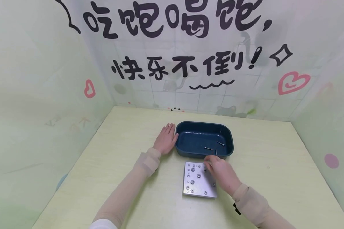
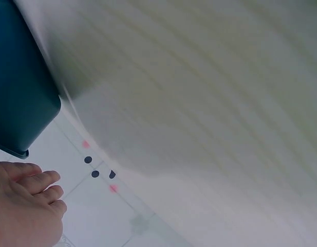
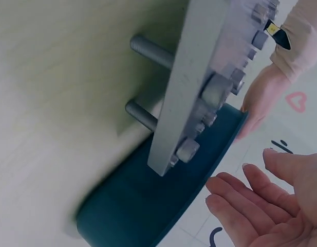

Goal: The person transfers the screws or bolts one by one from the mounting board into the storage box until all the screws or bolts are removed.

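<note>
A dark teal plastic bin [image 1: 204,122] stands on the table with loose screws [image 1: 208,148] on its floor. My left hand [image 1: 164,140] lies beside its left wall, fingers straight and thumb at the rim. In front of the bin is a square metal plate [image 1: 200,186] carrying several socket-head screws [image 1: 199,175]. Screw shanks [image 3: 143,116] stick out below the plate in the right wrist view. Over the plate's far right corner hovers my right hand [image 1: 222,171]. Its fingers [image 3: 240,198] are loosely bent, apart from the thumb, and nothing shows between them.
The pale wooden table [image 1: 126,136] is enclosed by printed walls [image 1: 46,63] at the back and both sides. A small blue object [image 1: 61,182] shows at the table's left edge.
</note>
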Motion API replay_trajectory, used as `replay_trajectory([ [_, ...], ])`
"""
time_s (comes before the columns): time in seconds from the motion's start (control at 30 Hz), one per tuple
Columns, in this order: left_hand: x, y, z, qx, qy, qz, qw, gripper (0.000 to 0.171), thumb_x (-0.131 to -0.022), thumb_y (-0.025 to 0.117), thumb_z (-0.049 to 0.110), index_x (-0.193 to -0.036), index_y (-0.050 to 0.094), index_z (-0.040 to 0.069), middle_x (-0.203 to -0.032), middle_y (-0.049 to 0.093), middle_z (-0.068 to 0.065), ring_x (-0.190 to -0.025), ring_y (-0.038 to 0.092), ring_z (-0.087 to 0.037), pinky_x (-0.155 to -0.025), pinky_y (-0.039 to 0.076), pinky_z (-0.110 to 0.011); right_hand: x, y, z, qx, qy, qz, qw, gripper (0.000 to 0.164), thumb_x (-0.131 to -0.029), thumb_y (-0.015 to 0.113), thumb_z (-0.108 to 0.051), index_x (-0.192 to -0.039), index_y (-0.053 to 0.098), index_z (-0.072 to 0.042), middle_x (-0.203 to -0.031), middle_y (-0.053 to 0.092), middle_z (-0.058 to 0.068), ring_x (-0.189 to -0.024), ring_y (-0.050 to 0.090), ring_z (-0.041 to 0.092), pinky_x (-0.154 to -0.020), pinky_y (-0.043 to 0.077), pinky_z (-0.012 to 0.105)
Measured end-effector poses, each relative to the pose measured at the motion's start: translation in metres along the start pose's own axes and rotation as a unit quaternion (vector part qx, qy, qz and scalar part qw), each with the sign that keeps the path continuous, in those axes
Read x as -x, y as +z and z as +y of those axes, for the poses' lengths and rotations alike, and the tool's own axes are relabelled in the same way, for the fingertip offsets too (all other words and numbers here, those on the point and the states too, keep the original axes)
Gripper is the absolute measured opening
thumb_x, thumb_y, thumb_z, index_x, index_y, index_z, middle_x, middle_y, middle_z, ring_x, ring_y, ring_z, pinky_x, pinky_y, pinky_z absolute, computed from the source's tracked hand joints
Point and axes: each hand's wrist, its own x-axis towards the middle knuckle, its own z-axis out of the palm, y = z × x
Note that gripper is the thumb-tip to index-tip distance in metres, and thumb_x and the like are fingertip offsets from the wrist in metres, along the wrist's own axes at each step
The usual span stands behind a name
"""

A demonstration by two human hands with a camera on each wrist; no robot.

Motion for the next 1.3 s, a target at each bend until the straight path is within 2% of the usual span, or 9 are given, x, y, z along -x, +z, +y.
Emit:
replay_trajectory([
  [0.2, -0.001, 0.000, 0.000, 0.001, 0.006, 0.002, 1.0000, 0.061, -0.108, 0.026, 0.035, -0.153, 0.025, -0.005, -0.161, 0.025, -0.020, -0.152, 0.017, -0.032, -0.126, 0.013, -0.041, 0.006, 0.003, -0.003, 0.005, 0.019, -0.022, 1.000, 0.010, -0.090, 0.070, -0.008, -0.097, 0.068, -0.002, -0.091, 0.072, 0.010, -0.076, 0.070, 0.020, -0.068, 0.061, 0.033],
  [0.53, -0.002, -0.001, 0.001, 0.001, 0.007, 0.003, 1.0000, 0.061, -0.108, 0.026, 0.035, -0.153, 0.026, -0.006, -0.160, 0.026, -0.020, -0.152, 0.017, -0.032, -0.126, 0.013, -0.041, 0.015, 0.015, 0.003, 0.026, -0.001, -0.017, 1.000, 0.013, -0.088, 0.073, -0.009, -0.096, 0.065, -0.003, -0.088, 0.069, 0.007, -0.075, 0.070, 0.022, -0.067, 0.060, 0.033],
  [0.87, -0.001, 0.000, 0.000, 0.000, 0.007, 0.000, 1.0000, 0.061, -0.108, 0.026, 0.036, -0.153, 0.025, -0.005, -0.160, 0.026, -0.021, -0.152, 0.017, -0.032, -0.126, 0.012, -0.041, 0.019, 0.024, 0.008, 0.048, 0.003, -0.034, 0.998, 0.018, -0.088, 0.074, -0.012, -0.100, 0.064, -0.001, -0.093, 0.071, 0.010, -0.083, 0.072, 0.025, -0.074, 0.061, 0.035],
  [1.3, 0.000, 0.001, -0.001, 0.007, 0.003, 0.005, 1.0000, 0.061, -0.108, 0.027, 0.035, -0.153, 0.026, -0.006, -0.160, 0.026, -0.021, -0.152, 0.018, -0.032, -0.126, 0.013, -0.041, 0.020, 0.027, 0.006, 0.076, -0.001, -0.039, 0.996, 0.018, -0.089, 0.072, -0.013, -0.098, 0.063, -0.001, -0.087, 0.067, 0.006, -0.075, 0.069, 0.019, -0.068, 0.061, 0.032],
])
